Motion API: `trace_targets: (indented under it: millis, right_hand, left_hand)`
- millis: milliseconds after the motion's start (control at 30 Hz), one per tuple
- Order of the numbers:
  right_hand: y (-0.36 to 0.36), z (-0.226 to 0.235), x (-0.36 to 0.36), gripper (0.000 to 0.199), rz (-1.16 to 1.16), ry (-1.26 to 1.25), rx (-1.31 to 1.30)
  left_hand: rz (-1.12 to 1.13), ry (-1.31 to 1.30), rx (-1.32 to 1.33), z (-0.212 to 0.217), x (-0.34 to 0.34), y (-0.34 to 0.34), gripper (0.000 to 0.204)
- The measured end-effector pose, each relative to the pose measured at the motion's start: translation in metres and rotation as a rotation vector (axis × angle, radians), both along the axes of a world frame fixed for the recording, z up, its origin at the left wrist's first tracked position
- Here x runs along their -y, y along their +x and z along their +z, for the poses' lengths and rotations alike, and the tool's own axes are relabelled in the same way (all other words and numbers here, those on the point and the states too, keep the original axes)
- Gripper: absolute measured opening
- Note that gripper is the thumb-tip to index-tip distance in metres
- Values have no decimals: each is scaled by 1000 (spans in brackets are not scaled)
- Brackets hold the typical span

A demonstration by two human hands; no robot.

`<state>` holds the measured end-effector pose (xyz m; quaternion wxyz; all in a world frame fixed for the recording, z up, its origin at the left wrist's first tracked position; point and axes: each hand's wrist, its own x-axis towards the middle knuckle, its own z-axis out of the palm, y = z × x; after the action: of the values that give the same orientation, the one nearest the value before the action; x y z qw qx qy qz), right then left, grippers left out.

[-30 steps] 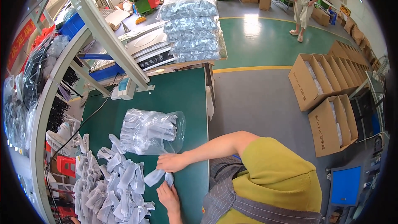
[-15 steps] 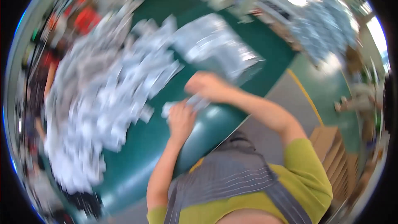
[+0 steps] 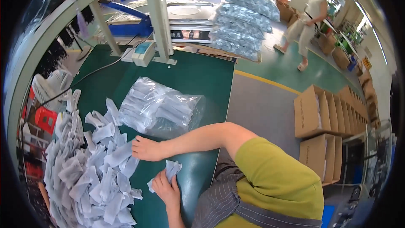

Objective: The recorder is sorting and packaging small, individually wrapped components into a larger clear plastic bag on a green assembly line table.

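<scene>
Looking down, we see one green table with a smooth matte top, bearing everything we handle. Beyond its far edge a stack of clear plastic sacks stuffed with pale goods sits piled high; we cannot count them surely. To our right on the floor stand two rows of open brown cardboard boxes, square-cornered, and a person in light clothes walks past them.

On the table, the biggest thing is the loose heap of small whitish packets at our left, crinkled and glossy, too many to count. Next to it, one clear plastic bag lies on its side, filled with more of the same flat pale pieces. A small grey-and-blue box device sits at the foot of a metal post, its cable running off left.

Our right hand reaches across to the heap's edge, fingers close together and flat on a packet. Our left hand is near our body, fingers pinching one crumpled packet, just beside the heap.
</scene>
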<state>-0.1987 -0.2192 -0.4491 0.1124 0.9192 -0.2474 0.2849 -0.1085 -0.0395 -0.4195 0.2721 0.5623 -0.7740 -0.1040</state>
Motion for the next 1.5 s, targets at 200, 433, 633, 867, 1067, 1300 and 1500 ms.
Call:
trace_targets:
  millis: [200,433,633,867,1067,1300,1500]
  right_hand:
    - [-60,27,-51,23,118,557,-97]
    - [-67,48,-48,26,248,881,-89]
    - [-25,68,-25,26,200,1051,-107]
    - [40,31,-26,22,420,1136,-272]
    - [35,35,-29,17,322,1143,-253]
    - [38,32,-10,22,196,851,113]
    - [43,5,7,43,77,431,11]
  left_hand:
    - [-85,-113,92,7,-1,7,36]
    - [-111,-102,149,0,8,15,42]
    - [-115,-102,136,0,5,13,48]
    - [-112,-90,107,-3,7,5,47]
    - [-114,-136,146,-4,7,7,48]
    - [-152,-103,114,2,18,14,46]
    - [-104,-128,33,-9,16,11,53]
